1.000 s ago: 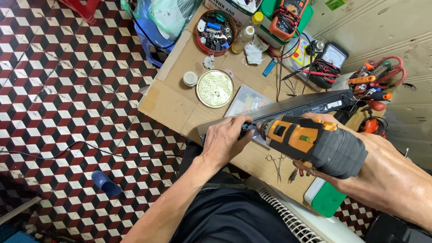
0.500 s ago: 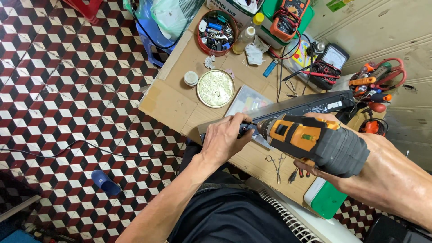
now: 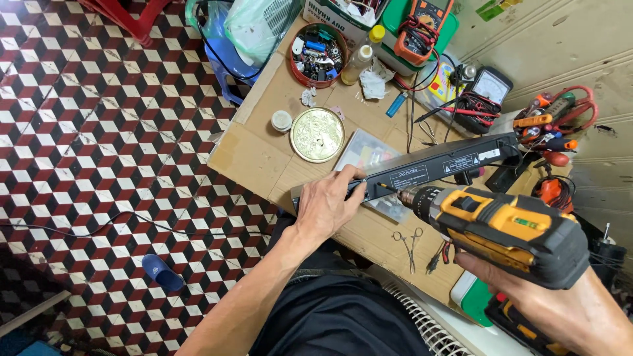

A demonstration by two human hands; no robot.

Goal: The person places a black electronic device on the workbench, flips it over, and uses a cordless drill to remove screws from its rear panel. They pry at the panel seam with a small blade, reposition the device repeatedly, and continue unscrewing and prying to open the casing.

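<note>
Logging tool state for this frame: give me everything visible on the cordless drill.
The cordless drill has an orange and dark grey plastic-looking body, a grey metal chuck and a thin bit. It is held roughly level, the bit pointing left at the side of the long black player. The right hand grips its handle from below; the left hand steadies the player near the bit tip. Whether it is spinning cannot be told.

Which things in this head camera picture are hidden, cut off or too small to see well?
- Screw under the drill bit: too small in the head view.
- Right hand: mostly hidden behind the cordless drill, and cut by the bottom edge.
- Black player box: its near end is covered by the left hand.
- Small parts in the red round tin: too small to identify.
</note>
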